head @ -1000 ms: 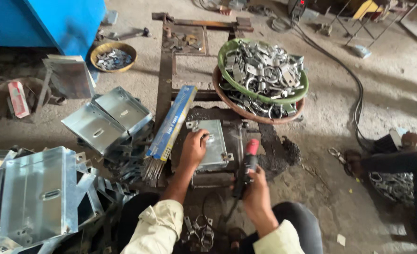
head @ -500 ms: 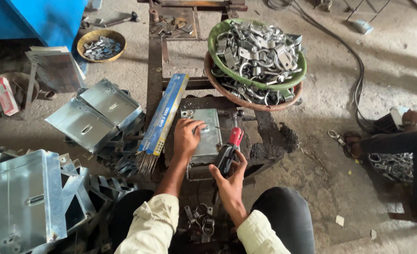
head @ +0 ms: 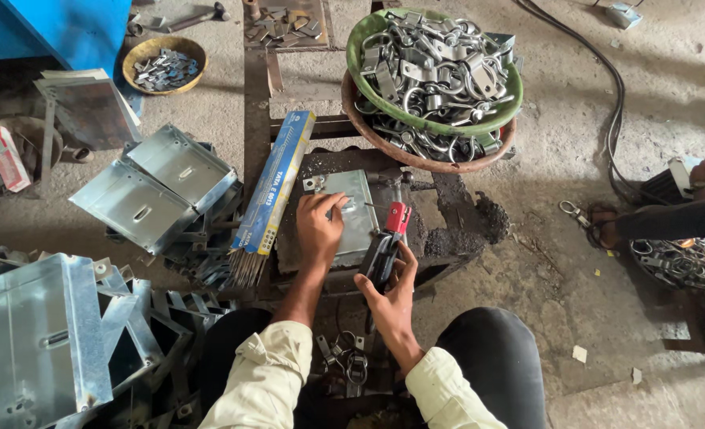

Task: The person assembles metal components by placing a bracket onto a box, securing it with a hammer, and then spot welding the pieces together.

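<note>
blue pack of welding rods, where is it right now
In the head view the blue pack of welding rods lies left of centre, on the dark work stand just left of the left hand and the grey metal plate, right of the stacked galvanised boxes.

Cream rolled-up shirt sleeves [head: 269,373]; dark trousers [head: 491,357].

Shiny galvanised metal plate [head: 351,216], glossy red plastic-handled holder [head: 387,242], rough concrete floor [head: 575,103]
</note>
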